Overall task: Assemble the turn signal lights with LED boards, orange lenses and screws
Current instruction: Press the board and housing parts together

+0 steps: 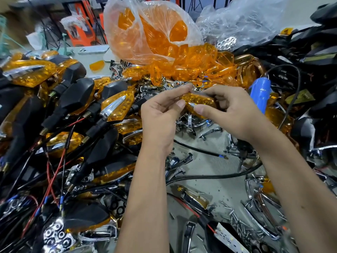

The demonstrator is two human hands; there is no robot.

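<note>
Both hands are up over the middle of the bench, and between them sits one orange lens [198, 102] with a chrome trim strip across its face. The left hand [160, 115] pinches the lens's near end, thumb on the front and fingers curled round behind it. The right hand [231, 110] grips the other end, thumb pressed on the chrome tip and fingers wrapped over the top edge (what lies behind the lens is hidden by the fingers). Just beyond the hands, loose orange lenses spill out of a clear plastic bag [145, 31] onto a heap of chrome trims [160, 86]. To the left lies a pile of finished turn signals [76, 99], black housings and orange faces tangled in red and black wires. Just right of the right hand stands a blue screwdriver [259, 94]. Down on the grey table [206, 167], near the right forearm, small screws [235, 218] lie scattered beside a white LED board [228, 236].
</note>
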